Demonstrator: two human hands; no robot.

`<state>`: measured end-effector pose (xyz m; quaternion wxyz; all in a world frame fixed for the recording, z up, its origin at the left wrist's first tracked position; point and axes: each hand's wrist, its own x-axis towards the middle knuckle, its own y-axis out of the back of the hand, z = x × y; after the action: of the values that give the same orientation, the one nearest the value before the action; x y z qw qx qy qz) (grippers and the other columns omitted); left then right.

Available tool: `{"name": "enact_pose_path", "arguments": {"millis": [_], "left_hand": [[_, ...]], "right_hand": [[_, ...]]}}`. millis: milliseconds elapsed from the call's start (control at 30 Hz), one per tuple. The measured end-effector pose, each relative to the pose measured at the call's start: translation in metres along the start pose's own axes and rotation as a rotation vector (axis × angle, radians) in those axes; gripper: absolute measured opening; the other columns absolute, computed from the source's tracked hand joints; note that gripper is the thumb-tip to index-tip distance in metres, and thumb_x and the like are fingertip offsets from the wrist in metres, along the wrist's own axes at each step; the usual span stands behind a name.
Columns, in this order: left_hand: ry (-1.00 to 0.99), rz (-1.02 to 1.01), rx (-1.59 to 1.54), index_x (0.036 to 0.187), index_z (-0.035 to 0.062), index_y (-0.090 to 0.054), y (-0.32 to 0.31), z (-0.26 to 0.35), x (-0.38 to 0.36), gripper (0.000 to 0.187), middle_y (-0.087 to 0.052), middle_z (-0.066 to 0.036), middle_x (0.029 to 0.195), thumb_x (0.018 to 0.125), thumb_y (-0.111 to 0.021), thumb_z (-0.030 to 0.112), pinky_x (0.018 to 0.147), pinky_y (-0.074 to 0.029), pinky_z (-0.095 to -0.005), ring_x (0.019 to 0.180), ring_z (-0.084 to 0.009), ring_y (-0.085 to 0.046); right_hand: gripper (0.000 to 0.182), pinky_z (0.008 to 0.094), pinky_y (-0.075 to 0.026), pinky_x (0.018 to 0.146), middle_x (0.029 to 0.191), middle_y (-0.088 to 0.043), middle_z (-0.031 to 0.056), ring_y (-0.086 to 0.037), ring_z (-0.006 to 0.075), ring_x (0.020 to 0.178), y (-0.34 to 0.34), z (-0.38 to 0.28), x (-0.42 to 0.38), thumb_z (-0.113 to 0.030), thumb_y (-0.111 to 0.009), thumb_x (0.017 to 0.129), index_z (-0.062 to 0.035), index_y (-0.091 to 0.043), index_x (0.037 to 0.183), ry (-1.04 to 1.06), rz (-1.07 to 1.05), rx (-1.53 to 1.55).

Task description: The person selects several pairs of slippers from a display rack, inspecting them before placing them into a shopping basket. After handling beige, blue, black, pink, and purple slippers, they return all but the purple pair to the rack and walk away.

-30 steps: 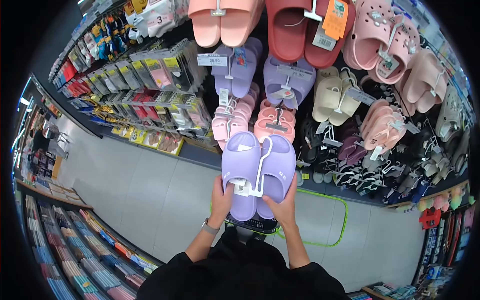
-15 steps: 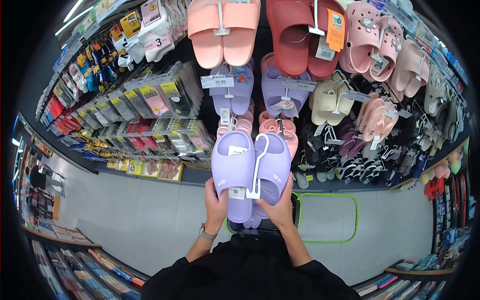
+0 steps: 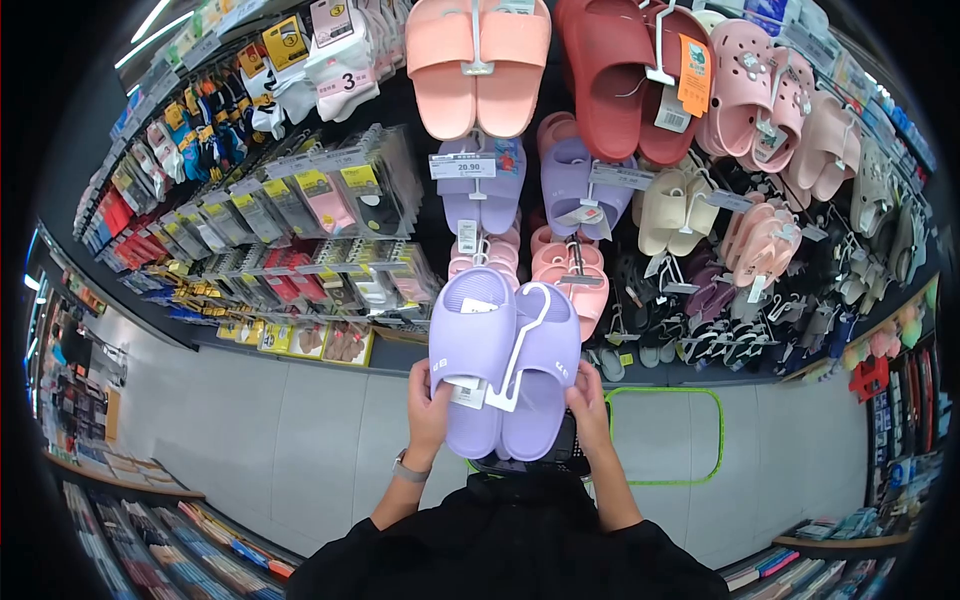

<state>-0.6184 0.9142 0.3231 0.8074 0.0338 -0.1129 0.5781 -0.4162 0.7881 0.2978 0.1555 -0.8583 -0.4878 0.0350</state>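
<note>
A pair of purple slippers (image 3: 541,405) is held up in front of me, joined by a white plastic hanger (image 3: 517,368) with a hook at its top. White tags (image 3: 468,393) show inside the left slipper. My left hand (image 3: 427,418), with a watch on its wrist, is closed on the left slipper's outer side. On the opposite edge my right hand (image 3: 589,407) grips the right slipper, thumb toward me. Behind the pair's upper end, pink slippers (image 3: 572,300) hang on the rack, partly covered.
A black basket with a bright green rim (image 3: 718,440) is below the slippers, partly hidden. More slippers (image 3: 480,75) hang ahead and to the right. Packaged socks (image 3: 345,85) fill the left racks. Shelves of goods (image 3: 170,525) stand at the lower corners.
The slippers have tilted and shifted slightly right, showing more of their soles. My right hand has moved from the front of the right slipper out to its side edge.
</note>
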Motion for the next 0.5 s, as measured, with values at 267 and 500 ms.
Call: {"name": "enact_pose_path", "arguments": {"millis": [267,500], "left_hand": [[0.064,-0.042,0.007,0.113,-0.0013,-0.045,-0.014,-0.01,-0.014,0.029,-0.057,-0.006,0.096,0.084,-0.05,-0.003,0.078,-0.043,-0.0234,0.087,-0.0094,-0.053],[-0.035,-0.063,0.019,0.114,-0.0014,-0.044,-0.034,-0.024,-0.003,0.031,-0.057,-0.006,0.096,0.084,-0.051,-0.003,0.078,-0.043,-0.0232,0.086,-0.0094,-0.054]], "right_hand": [[0.034,0.032,-0.041,0.09,0.117,-0.052,0.0127,-0.051,0.0251,0.108,0.012,-0.053,0.055,-0.022,-0.059,0.086,0.0001,-0.056,0.112,0.325,0.062,-0.558],[0.026,0.0316,-0.042,0.086,0.113,-0.054,0.0115,-0.054,0.0273,0.103,0.039,-0.049,0.105,-0.025,-0.062,0.083,-0.0029,-0.064,0.097,0.141,-0.203,-0.68]]}}
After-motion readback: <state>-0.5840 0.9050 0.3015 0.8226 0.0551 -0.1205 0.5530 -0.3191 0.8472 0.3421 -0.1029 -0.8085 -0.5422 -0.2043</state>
